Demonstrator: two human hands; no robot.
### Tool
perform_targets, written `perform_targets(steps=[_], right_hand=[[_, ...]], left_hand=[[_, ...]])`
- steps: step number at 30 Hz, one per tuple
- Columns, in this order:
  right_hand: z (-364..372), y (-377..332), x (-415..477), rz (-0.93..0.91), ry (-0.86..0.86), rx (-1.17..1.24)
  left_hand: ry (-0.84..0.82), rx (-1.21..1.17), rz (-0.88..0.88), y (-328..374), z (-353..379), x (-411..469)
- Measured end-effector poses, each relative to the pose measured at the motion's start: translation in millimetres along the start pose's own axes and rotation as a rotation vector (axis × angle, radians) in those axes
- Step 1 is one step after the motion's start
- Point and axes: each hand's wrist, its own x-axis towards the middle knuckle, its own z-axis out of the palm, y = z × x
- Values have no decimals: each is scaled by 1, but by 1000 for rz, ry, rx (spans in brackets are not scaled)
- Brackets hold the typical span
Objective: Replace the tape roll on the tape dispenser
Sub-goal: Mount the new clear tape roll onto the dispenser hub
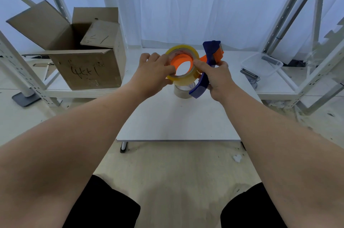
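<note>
A blue and orange tape dispenser [209, 54] is held up above the white table [178, 121]. My right hand [216, 76] grips its blue handle, the thumb pressing the rim of a yellowish clear tape roll [183, 79]. That roll sits around the dispenser's orange hub [179, 60]. My left hand [154, 71] holds the roll's left side with its fingers. A second, paler tape roll [183, 90] stands on the table just below, partly hidden by the dispenser handle.
An open cardboard box [85, 58] stands on the low shelf to the left. A clear plastic tub [261, 63] sits on the shelf at the right. Metal shelf posts rise on both sides; white curtains hang behind.
</note>
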Motion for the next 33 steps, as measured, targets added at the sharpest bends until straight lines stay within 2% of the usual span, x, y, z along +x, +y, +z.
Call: perform_targets(steps=[10,15,18,23,25,27,29,31,33], right_hand=[[1,-4,3,50,-29,118],[3,-8,2,3,-21,142],[5,-10,2,-52,19,113],[5,-6,-1,-163,31,-81],[0,-5,-4,-253,-59,-269],[-5,-6,-8,-278,-216,-470],[-10,-4,-9,-247,-334,-570],[-12,-5,-9,-200,-383,-554],[-13,-7,-8,-150,-412,-511]], left_hand=[[161,50,-11,3,-9,-1],[227,65,53,3,-11,-2],[206,57,65,7,-12,0],[154,48,64,4,-7,-2],[169,6,24,2,-6,-1],[139,-128,-70,2,-6,3],[24,-423,-193,4,-8,7],[-196,-786,-333,7,-12,6],[-444,-1026,-433,6,-12,3]])
